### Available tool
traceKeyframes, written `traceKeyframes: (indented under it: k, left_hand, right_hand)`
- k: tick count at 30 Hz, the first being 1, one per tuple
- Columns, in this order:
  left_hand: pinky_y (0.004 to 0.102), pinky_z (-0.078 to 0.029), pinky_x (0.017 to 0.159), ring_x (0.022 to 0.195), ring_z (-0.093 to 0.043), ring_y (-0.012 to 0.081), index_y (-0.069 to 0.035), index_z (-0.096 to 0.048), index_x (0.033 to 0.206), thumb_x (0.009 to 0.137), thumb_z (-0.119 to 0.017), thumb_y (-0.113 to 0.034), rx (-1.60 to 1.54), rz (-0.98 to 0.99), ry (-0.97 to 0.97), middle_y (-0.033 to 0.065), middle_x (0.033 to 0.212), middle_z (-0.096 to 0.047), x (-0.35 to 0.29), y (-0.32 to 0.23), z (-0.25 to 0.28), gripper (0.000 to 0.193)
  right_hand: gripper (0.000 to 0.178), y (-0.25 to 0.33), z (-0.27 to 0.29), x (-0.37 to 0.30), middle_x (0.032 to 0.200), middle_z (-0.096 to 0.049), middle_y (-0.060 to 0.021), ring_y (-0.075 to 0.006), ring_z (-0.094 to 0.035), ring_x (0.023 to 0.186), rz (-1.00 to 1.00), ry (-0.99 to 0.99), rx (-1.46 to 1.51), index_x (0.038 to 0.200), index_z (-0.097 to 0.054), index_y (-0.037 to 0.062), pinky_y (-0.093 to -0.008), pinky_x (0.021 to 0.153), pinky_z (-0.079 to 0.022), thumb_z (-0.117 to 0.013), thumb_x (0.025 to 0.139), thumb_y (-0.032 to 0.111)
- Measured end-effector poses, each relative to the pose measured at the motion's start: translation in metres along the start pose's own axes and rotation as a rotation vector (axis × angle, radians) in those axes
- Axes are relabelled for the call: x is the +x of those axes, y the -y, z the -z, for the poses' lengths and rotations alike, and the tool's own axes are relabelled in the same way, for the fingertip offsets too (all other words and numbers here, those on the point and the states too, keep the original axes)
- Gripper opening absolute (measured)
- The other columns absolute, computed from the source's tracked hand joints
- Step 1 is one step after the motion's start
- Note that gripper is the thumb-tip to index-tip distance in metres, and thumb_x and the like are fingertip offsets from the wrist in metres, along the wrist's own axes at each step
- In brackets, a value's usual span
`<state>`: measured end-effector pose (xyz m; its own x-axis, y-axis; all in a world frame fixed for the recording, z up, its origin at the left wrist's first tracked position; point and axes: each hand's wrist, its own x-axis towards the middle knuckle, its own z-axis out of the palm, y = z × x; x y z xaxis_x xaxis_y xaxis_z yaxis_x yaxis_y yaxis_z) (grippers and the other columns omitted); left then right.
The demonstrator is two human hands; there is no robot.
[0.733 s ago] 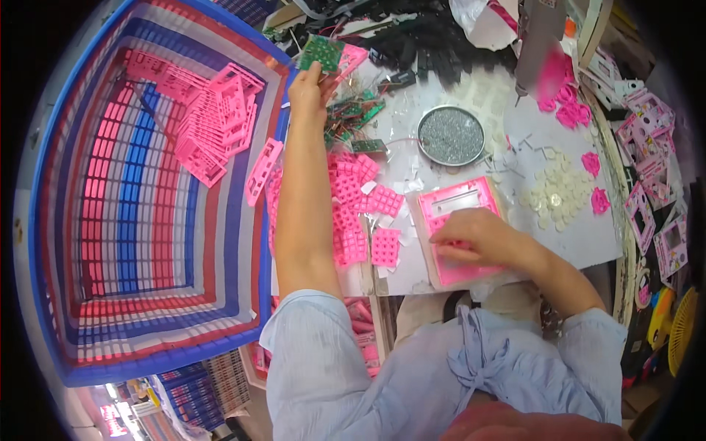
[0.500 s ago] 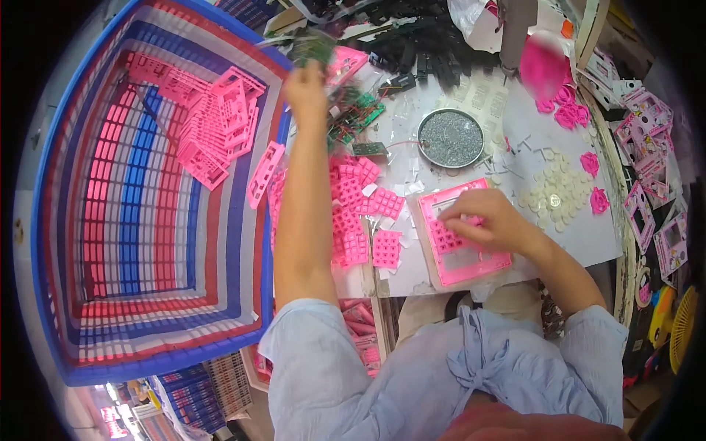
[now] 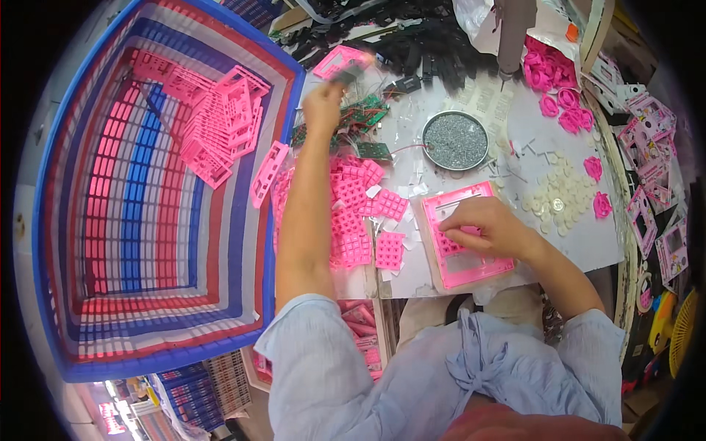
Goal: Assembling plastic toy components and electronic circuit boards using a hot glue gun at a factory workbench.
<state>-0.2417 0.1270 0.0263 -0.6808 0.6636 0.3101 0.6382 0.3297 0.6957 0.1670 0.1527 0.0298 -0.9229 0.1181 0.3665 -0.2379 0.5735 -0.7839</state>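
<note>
My left hand point(image 3: 322, 109) is closed on a motion-blurred dark green circuit board point(image 3: 348, 73), held above a heap of wired green circuit boards point(image 3: 360, 114). My right hand point(image 3: 491, 226) rests over a pink plastic casing point(image 3: 471, 278) at the table's near edge. Its fingers are curled together above the pink keypad point(image 3: 446, 244) set in that casing; whatever they pinch is hidden. Left of the casing lie loose pink rubber keypads point(image 3: 388, 251) in a pile. Beyond it stands a round dish point(image 3: 456, 140) full of small grey metal pieces.
A large striped basket point(image 3: 220, 309) holding pink frames point(image 3: 220, 121) stands on the left. A vertical tool point(image 3: 515, 44) hangs at the back right. Whitish discs point(image 3: 559, 202) and pink rose-shaped pieces point(image 3: 551, 70) lie on the right; black parts point(image 3: 434, 44) are heaped behind.
My left hand has come nearer and to the right, bringing a circuit board from the far side of the heap. My right hand stays over the casing, its fingers shifted slightly.
</note>
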Motion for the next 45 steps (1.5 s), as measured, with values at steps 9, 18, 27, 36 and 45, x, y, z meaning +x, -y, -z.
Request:
traceKeyframes:
  k: [9,18,27,36,45]
  left_hand:
    - [0.0474,-0.055,0.075,0.083,-0.071,0.0301,-0.007,-0.072,0.092,0.097,-0.06,-0.034,0.477,0.107,-0.264,0.0102,0.084,-0.071,0.021,0.025,0.035,0.029]
    - [0.0315,-0.056,0.059,0.076,-0.072,0.0273,0.002,-0.062,0.104,0.096,-0.064,-0.022,-0.521,0.392,0.073,0.0144,0.101,-0.069,0.015,0.008,0.053,0.026]
    - [0.0298,-0.061,0.067,0.087,-0.074,0.028,0.002,-0.06,0.099,0.098,-0.063,-0.019,-0.577,0.304,-0.013,0.0129,0.097,-0.068,0.011,-0.012,0.047,0.022]
    - [0.0292,-0.063,0.068,0.085,-0.074,0.0268,0.004,-0.059,0.097,0.097,-0.063,-0.016,-0.69,0.289,0.008,0.0145,0.097,-0.066,0.016,-0.014,0.053,0.021]
    - [0.0329,-0.062,0.078,0.096,-0.073,0.0302,0.002,-0.057,0.102,0.099,-0.061,-0.019,-0.677,0.294,0.069,0.0149,0.102,-0.066,0.021,-0.015,0.059,0.022]
  right_hand:
    - [0.012,-0.003,0.016,-0.006,0.083,-0.07,-0.0111,-0.0268,-0.067,0.075,-0.051,0.003,-0.004,0.095,-0.073,0.0045,-0.0367,0.068,-0.052,-0.069,0.086,0.012]
    - [0.013,-0.01,0.004,0.007,0.081,-0.069,-0.0113,-0.0271,-0.067,0.075,-0.003,0.003,0.033,0.094,-0.073,0.0042,-0.0376,0.068,-0.053,-0.07,0.086,0.013]
    - [0.016,-0.049,0.017,0.073,0.084,-0.072,-0.0125,-0.0285,-0.069,0.075,-0.072,-0.05,-0.099,0.092,-0.073,0.0037,-0.0368,0.069,-0.053,-0.067,0.087,0.018]
    - [0.022,-0.144,-0.005,0.217,0.091,-0.073,-0.0127,-0.028,-0.07,0.08,-0.094,-0.155,-0.286,0.103,-0.072,0.004,-0.0376,0.075,-0.053,-0.067,0.087,0.018]
    - [0.021,-0.168,-0.04,0.279,0.088,-0.072,-0.0109,-0.0279,-0.068,0.077,-0.054,-0.125,-0.36,0.105,-0.073,0.0088,-0.0383,0.073,-0.052,-0.067,0.087,0.019]
